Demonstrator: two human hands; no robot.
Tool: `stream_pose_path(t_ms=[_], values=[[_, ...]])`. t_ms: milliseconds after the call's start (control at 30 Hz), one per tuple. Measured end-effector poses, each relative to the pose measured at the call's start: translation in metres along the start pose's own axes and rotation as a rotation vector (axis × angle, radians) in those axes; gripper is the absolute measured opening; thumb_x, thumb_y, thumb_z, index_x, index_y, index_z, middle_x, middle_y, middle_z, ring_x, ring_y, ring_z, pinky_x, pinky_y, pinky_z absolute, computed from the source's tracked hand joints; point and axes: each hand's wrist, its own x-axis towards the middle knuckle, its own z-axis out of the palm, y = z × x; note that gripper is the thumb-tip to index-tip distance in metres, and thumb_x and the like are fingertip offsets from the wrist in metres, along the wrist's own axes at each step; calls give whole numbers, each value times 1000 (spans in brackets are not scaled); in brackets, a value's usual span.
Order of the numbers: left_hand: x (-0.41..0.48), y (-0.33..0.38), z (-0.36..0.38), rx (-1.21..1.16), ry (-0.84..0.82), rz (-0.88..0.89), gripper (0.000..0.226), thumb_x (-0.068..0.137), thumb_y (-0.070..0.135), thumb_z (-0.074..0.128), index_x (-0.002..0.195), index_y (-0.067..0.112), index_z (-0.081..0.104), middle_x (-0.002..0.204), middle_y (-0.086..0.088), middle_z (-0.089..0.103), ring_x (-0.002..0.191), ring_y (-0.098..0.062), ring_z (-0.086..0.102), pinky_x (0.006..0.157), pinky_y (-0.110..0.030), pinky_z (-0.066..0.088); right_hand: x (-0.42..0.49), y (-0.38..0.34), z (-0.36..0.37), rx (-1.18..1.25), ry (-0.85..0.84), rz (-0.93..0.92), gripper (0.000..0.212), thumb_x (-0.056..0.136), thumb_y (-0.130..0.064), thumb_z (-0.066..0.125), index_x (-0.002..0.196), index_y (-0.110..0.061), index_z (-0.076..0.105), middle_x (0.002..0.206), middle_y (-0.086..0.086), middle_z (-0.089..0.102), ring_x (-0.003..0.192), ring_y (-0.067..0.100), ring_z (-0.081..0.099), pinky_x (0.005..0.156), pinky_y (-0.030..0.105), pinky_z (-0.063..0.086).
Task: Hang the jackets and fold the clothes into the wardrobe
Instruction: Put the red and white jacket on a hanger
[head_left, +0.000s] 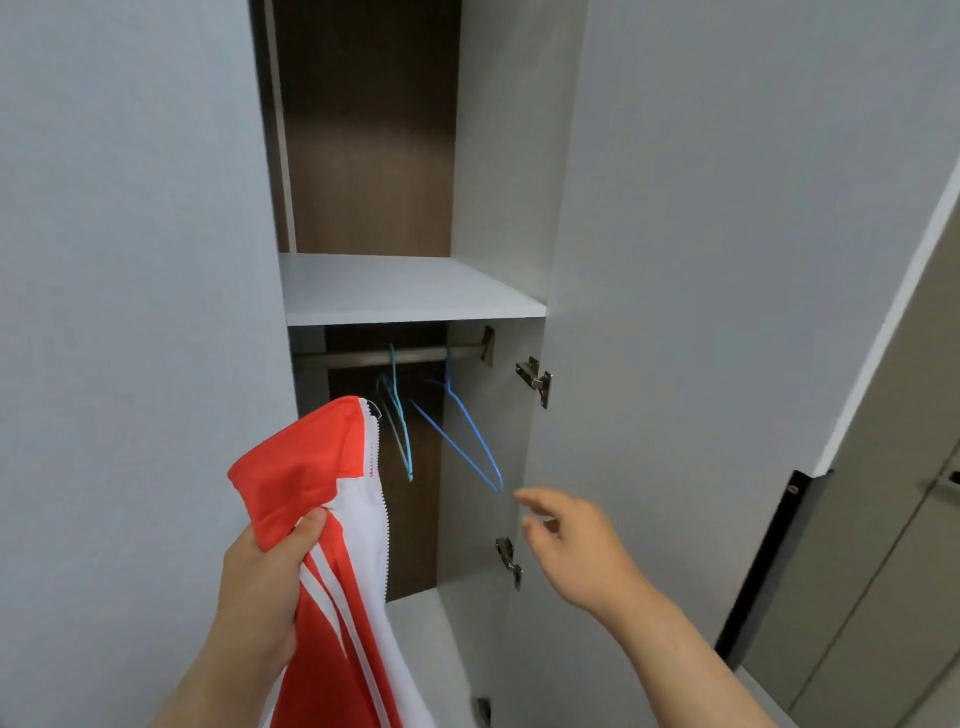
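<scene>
left hand (265, 582) grips red-white jacket (332, 519) | right hand (566, 545) open, fingers relaxed, near blue hanger (467, 431), not touching

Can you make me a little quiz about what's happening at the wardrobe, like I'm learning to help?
1. True or false: the left hand grips the red and white jacket.
2. Fill in the gap: the hangers hang from a metal ____ under the shelf.
3. Pick one: the open right hand reaches nearest to A) the jacket, B) the blue hanger, C) the shelf.

Key: 1 true. 2 rail. 3 B.
</scene>
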Motion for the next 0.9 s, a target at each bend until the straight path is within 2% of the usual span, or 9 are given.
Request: stream_pose_path(t_ms=[133, 300, 367, 467, 600, 700, 800, 900], values=[[36, -5, -30, -49, 76, -28, 29, 91, 32, 66, 115, 17, 59, 99, -11, 69, 86, -38, 68, 88, -57, 53, 41, -35, 49, 92, -73, -30, 33, 95, -13, 60, 126, -21, 67, 113, -18, 63, 110, -1, 60, 102, 21, 46], [72, -18, -73, -88, 143, -56, 26, 84, 23, 75, 106, 11, 68, 97, -15, 73, 89, -38, 69, 94, -59, 51, 92, -81, 107, 167, -175, -80, 35, 94, -13, 62, 128, -19, 65, 123, -11, 65, 114, -1, 59, 99, 10, 43], [82, -19, -88, -106, 179, -46, 20, 83, 19, 76, 100, 11, 70, 91, -13, 75, 87, -35, 70, 92, -55, 52, 110, -99, 125, 194, -195, -97, 37, 94, -15, 62, 131, -19, 63, 128, -9, 64, 116, 0, 58, 104, 15, 43], [87, -18, -107, -138, 223, -3, 11, 83, 9, 74, 93, 10, 71, 79, -8, 76, 78, -30, 70, 79, -41, 54, 135, -125, 144, 217, -229, -94, 43, 96, -19, 60, 139, -19, 55, 138, -8, 58, 125, 4, 53, 108, 22, 39], [78, -18, -122, -107, 274, 36, 10, 81, 6, 76, 89, 11, 72, 80, -9, 76, 77, -29, 70, 80, -41, 54, 158, -153, 162, 250, -286, -94, 59, 98, -21, 57, 152, -16, 34, 150, -5, 44, 137, 11, 41, 113, 28, 34], [65, -15, -130, -79, 363, 49, 11, 81, 8, 77, 89, 11, 72, 75, -6, 75, 76, -27, 71, 75, -38, 53, 173, -168, 168, 364, -317, -106, 54, 98, -17, 55, 150, -19, 36, 128, -14, 48, 120, 2, 43, 98, 21, 36], [51, -14, -136, -68, 446, 58, 11, 80, 8, 78, 88, 11, 72, 75, -7, 75, 79, -30, 71, 76, -40, 54, 187, -174, 179, 495, -356, -71, 43, 98, -21, 54, 140, -22, 47, 121, -11, 58, 114, 10, 56, 83, 19, 44], [35, -10, -140, -65, 530, 94, 10, 79, 6, 78, 87, 10, 72, 76, -8, 75, 79, -29, 71, 75, -38, 53, 191, -172, 192, 561, -336, -13, 35, 99, -26, 51, 133, -18, 51, 118, -4, 60, 101, 10, 57, 86, 29, 48]])
